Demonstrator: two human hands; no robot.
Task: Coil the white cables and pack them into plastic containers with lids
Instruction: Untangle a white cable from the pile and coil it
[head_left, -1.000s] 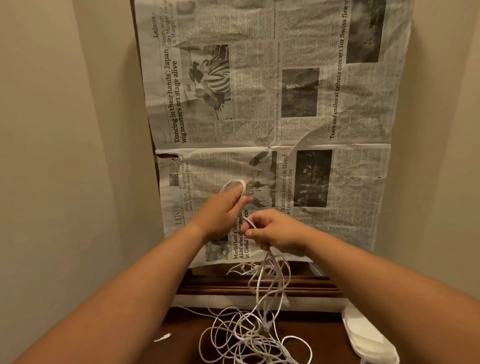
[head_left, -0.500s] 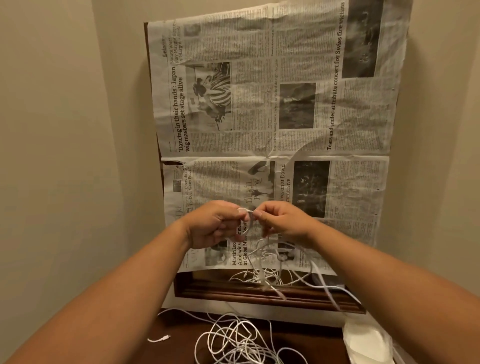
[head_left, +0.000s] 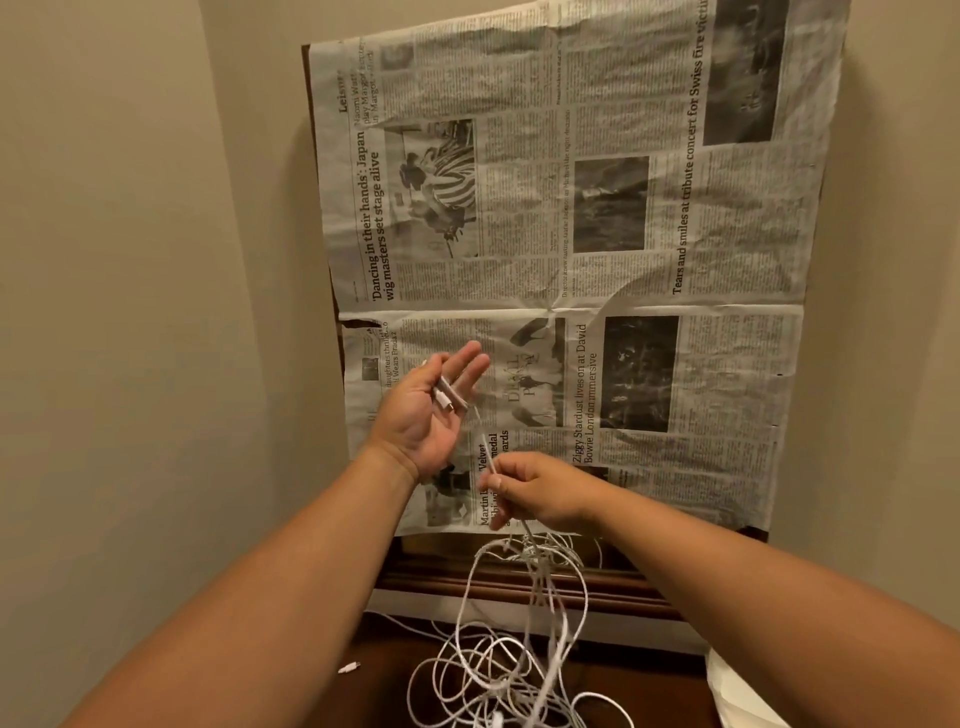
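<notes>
The left hand (head_left: 428, 415) is raised palm up, fingers straight and slightly apart, with two white plug ends (head_left: 448, 395) lying across them. A white cable (head_left: 485, 447) runs from there down to the right hand (head_left: 545, 493), whose thumb and fingers pinch it. Below, the cable drops into a loose tangle (head_left: 498, 670) on the near dark wooden surface (head_left: 395, 675). Newspaper (head_left: 597, 208) covers the far panel; a white plastic piece (head_left: 743, 696) sits near right

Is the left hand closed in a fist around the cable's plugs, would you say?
No, the left hand lies palm up with straight fingers, the plugs resting across them.
</notes>
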